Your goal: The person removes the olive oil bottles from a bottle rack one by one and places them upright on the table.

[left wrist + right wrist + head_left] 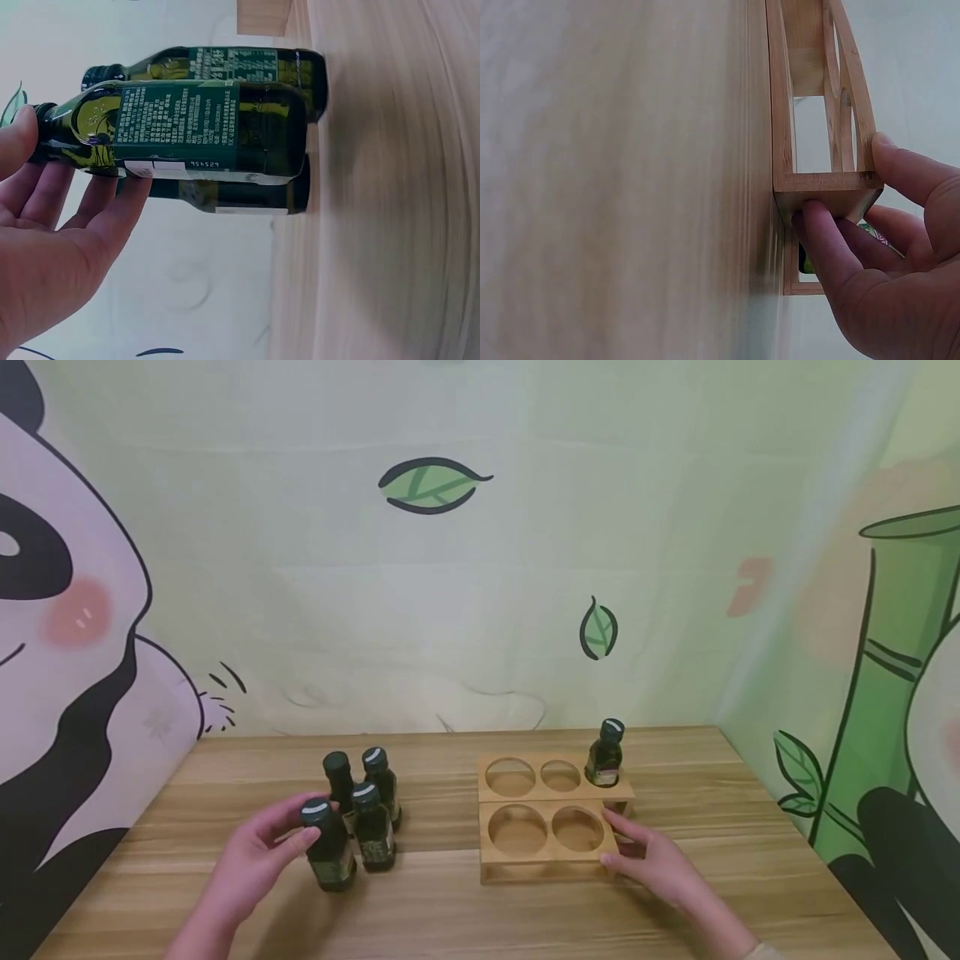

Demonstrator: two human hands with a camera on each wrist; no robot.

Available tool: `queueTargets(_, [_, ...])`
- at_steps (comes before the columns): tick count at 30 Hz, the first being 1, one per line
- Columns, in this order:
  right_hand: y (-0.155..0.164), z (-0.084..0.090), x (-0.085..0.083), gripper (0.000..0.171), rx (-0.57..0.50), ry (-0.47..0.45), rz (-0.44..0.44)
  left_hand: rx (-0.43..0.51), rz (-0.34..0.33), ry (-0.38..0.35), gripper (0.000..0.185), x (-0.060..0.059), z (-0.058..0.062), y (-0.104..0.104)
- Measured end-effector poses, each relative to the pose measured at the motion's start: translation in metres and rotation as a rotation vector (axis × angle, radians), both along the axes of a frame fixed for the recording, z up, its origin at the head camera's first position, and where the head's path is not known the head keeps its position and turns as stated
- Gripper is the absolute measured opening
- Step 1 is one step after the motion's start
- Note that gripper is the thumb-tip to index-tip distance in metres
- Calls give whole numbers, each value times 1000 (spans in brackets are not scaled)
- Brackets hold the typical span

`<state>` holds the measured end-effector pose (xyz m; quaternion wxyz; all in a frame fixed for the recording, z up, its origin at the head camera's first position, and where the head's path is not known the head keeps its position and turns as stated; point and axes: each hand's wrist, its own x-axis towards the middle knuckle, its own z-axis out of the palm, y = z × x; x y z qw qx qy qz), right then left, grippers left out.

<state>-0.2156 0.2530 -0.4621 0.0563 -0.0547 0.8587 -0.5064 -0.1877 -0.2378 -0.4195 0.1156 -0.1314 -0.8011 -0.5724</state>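
My left hand [251, 864] pinches a dark green glass bottle [330, 857] near its capped neck, thumb on one side and fingers on the other. In the left wrist view that bottle [202, 127] shows a green label with white print, its base close to the table. Just beyond it stand three similar bottles, one a small bottle [374, 839] right beside it. My right hand [660, 868] grips the right end of a two-tier wooden bottle rack [525, 863], thumb at the top edge and fingers against the end panel [826, 201]. One bottle [604, 762] sits in the rack's back right hole.
The rack's other round holes hold no bottles. Under everything is a wood-grain table [442, 910]. A pale green cloth backdrop [300, 527] with panda, leaf and bamboo drawings rises behind the table's far edge.
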Motion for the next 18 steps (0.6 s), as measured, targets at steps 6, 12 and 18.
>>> queueTargets(6, [-1, -1, 0, 70, -7, -3, 7, -16, 22, 0, 43, -10, -4, -4])
queueTargets(12, [0, -1, 0, 70, -3, 13, 20, -19, 42, -37, 45, -17, -10, -6])
queueTargets(18, [0, -1, 0, 71, -10, 9, 14, -16, 52, -59, 45, -21, -13, -6])
